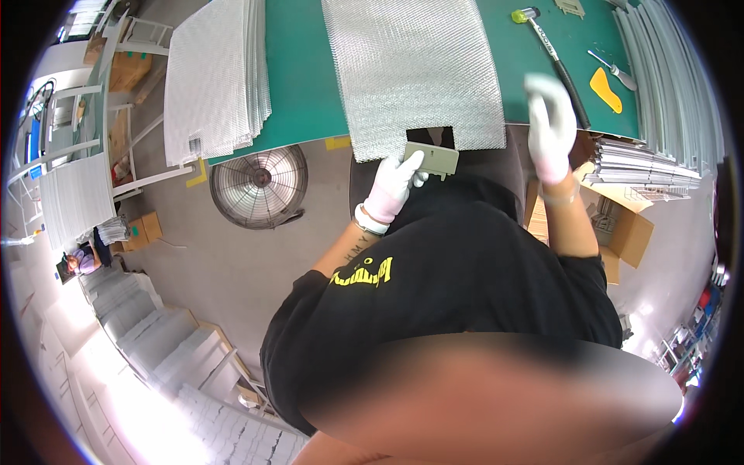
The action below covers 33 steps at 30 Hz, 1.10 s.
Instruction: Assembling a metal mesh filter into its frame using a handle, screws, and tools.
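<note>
My left hand (395, 186), in a white glove, is closed on a small grey-green plastic plate (436, 160). The plate sits at the notch in the near edge of a silver mesh panel (418, 70); whether it touches the mesh is unclear. That panel lies on the green tabletop (301, 62), its near end sticking out over the front edge. To the panel's right, my right hand (552, 128), also gloved, is raised with fingers stretched up and slightly smeared, apparently holding nothing. Closest to it lies a mallet (554, 58) with a yellow-green head and black handle.
Mesh panels are stacked (213, 77) at the table's left, and more panels (670, 77) stand at its right. A screwdriver (616, 71) and a yellow scraper (605, 91) lie near the right side. Below stand a round fan (260, 187) and an open cardboard box (629, 236).
</note>
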Available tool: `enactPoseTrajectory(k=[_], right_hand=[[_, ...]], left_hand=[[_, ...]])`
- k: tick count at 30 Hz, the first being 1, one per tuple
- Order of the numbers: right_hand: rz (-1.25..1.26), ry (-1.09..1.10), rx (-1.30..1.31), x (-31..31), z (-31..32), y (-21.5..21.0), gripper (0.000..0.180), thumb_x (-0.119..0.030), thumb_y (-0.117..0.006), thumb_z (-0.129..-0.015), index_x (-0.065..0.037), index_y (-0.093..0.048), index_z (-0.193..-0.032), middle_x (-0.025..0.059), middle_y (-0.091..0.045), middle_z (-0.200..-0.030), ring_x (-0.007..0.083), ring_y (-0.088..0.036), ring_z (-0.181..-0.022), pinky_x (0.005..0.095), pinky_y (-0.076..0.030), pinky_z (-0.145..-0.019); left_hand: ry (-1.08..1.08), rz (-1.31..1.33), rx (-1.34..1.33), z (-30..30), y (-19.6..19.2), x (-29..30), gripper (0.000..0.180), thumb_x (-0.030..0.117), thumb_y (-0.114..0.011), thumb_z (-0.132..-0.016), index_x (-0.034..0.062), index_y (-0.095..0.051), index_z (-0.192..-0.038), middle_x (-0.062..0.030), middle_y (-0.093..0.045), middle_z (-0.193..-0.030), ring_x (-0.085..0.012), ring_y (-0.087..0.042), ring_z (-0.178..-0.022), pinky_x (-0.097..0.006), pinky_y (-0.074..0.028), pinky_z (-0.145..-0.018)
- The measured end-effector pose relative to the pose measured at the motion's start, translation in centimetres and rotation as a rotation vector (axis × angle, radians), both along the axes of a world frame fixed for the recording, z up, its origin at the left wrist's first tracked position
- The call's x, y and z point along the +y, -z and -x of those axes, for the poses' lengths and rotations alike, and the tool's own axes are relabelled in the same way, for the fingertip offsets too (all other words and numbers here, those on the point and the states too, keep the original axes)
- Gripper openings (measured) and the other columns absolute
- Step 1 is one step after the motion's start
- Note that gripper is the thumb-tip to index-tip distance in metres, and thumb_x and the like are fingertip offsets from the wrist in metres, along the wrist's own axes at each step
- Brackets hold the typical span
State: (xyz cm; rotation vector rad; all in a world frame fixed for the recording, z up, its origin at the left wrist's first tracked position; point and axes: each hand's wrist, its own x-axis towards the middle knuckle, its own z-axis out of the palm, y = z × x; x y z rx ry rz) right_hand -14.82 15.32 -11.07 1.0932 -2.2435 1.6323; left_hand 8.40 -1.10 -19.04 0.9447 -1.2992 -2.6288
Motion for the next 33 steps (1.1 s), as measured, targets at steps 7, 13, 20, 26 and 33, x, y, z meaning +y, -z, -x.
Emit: enactPoseTrajectory(k=[7,13,20,26,33], right_hand=[[-0.254,-0.376,-1.306,2.3,-9.9,6.6,0.042,-0.039,-0.054,-0.104,0.000,-0.068,-0.105,0.0060,-0.067,-0.084,0.0088,-0.054,-0.064,0.0241,-0.046,-0.066],[-0.133,-0.179,-1.160,-0.5,-9.0,6.7,0.043,-0.037,-0.061,-0.099,0.000,-0.074,-0.083,0.0032,-0.063,-0.067,0.0088,-0.053,-0.062,0.0263,-0.042,-0.061],[-0.073,-0.135,-1.172,-0.6,-9.3,6.6,0.035,-0.032,-0.063,-0.098,0.001,-0.074,-0.089,0.0021,-0.066,-0.072,0.0074,-0.054,-0.064,0.0242,-0.043,-0.062],[0.054,-0.129,-1.262,-0.9,-9.5,7.2,0.032,-0.029,-0.063,-0.098,0.001,-0.073,-0.093,0.0047,-0.070,-0.080,0.0064,-0.055,-0.065,0.0243,-0.044,-0.062],[-0.007,-0.082,-1.191,-1.0,-10.1,7.6,0.033,-0.029,-0.065,-0.098,0.002,-0.073,-0.088,0.0058,-0.069,-0.076,0.0081,-0.057,-0.064,0.0247,-0.046,-0.062]], left_hand=[[-0.044,-0.080,-0.013,0.3,-0.3,0.1,0.034,0.033,-0.063,-0.101,-0.0002,-0.068,-0.101,-0.0022,-0.064,-0.079,-0.0069,-0.054,-0.067,-0.022,-0.044,-0.063],[-0.066,0.034,0.025,0.3,0.0,0.0,0.033,0.031,-0.063,-0.101,-0.0006,-0.069,-0.099,-0.0019,-0.065,-0.079,-0.0072,-0.056,-0.068,-0.022,-0.044,-0.064],[-0.063,-0.041,0.091,0.2,0.6,0.1,0.033,0.029,-0.061,-0.102,-0.0034,-0.066,-0.107,-0.0050,-0.066,-0.083,-0.0097,-0.058,-0.069,-0.024,-0.047,-0.064],[-0.069,-0.124,0.142,0.2,0.9,0.0,0.035,0.029,-0.061,-0.102,-0.0051,-0.065,-0.111,-0.0080,-0.069,-0.089,-0.0117,-0.062,-0.073,-0.026,-0.050,-0.065],[-0.091,-0.177,0.150,-0.1,1.2,0.3,0.034,0.028,-0.060,-0.103,-0.0053,-0.065,-0.112,-0.0079,-0.069,-0.090,-0.0114,-0.063,-0.074,-0.026,-0.052,-0.068]])
